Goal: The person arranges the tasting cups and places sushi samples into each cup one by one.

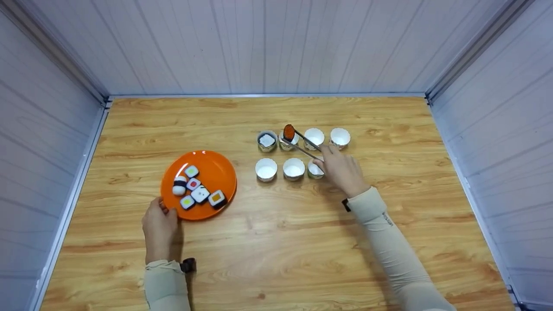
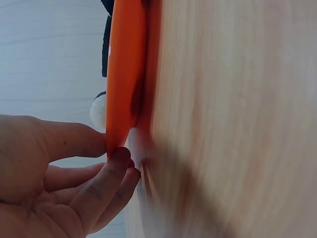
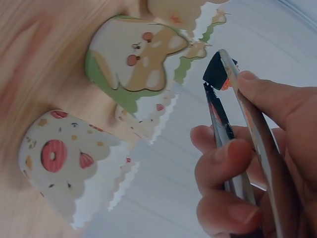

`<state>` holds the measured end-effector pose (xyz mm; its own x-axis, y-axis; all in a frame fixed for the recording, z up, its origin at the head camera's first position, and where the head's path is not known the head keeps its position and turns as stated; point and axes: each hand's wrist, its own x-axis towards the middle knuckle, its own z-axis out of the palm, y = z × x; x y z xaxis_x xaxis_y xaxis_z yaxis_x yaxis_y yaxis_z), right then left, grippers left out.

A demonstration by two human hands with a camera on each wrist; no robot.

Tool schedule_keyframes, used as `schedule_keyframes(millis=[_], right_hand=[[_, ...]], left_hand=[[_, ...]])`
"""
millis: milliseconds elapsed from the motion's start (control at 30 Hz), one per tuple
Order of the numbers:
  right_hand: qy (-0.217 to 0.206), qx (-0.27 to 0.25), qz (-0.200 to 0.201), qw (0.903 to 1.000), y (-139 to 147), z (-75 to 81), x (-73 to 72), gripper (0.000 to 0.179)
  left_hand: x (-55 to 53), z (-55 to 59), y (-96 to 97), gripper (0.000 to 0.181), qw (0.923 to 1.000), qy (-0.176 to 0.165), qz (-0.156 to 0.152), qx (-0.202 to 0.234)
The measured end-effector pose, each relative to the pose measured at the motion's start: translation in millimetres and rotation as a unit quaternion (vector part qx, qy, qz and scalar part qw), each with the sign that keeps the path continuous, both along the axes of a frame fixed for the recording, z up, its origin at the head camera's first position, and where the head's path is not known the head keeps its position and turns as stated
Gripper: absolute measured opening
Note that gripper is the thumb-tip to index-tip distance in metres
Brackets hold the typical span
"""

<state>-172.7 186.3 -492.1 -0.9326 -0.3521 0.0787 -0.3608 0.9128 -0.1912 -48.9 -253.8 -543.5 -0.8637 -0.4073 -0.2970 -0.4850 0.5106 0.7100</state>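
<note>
Your left hand (image 1: 160,224) pinches the round orange plate (image 1: 220,166); your right hand (image 1: 343,172) grips silver metal tongs (image 3: 261,139) holding the orange-topped black sushi piece (image 1: 289,132) above a white paper cup (image 1: 287,147). Likely light; clasp its sides gently.

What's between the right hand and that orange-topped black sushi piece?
Silver metal tongs: the right hand grips them, their tips hold the sushi piece. Head and right wrist views show it.

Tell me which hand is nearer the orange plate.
Left. The left hand grips the orange plate by its near-left rim; the right hand is off to the plate's right, by the cups, holding metal tongs.
</note>
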Motion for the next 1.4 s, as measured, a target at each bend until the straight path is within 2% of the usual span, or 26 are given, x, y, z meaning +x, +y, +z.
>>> schedule_keyframes(millis=[267, 533, 733, 967, 1100, 1300, 1400], right_hand=[[-0.022, 0.006, -0.002, 0.9997, 3, -4.8, -3.4, 0.049], [-0.041, -0.002, -0.009, 0.9991, 3, -7.5, -4.1, 0.05], [-0.036, -0.002, -0.01, 0.9993, 3, -9.1, -4.6, 0.047], [-0.012, -0.002, -0.007, 0.9999, 1, -9.1, -1.2, 0.046], [0.011, -0.004, 0.015, 0.9998, -10, -7.8, 5.9, 0.046], [0.006, -0.007, 0.067, 0.9977, -40, -7.7, 24.3, 0.045], [0.016, -0.007, 0.107, 0.9942, -56, -9.4, 35.2, 0.046]], left_hand=[[1.2, -0.3, 1.3, 0.05, 0.9995, 0.027, 0.004, -0.014], [1.3, -0.5, 1.2, 0.051, 0.9998, 0.015, 0.01, -0.005], [0.3, -1.3, 1.3, 0.053, 0.9998, 0.002, 0.017, 0.004], [0.2, -1.6, 0.9, 0.053, 0.9998, 0.011, 0.016, 0.005], [1.5, -1.2, 0.3, 0.052, 0.9998, 0.016, 0.012, 0.0], [2.0, -0.7, -0.2, 0.052, 0.9998, 0.016, 0.007, -0.001], [1.1, -0.2, 0.1, 0.053, 0.9999, 0.009, 0.008, 0.004]])
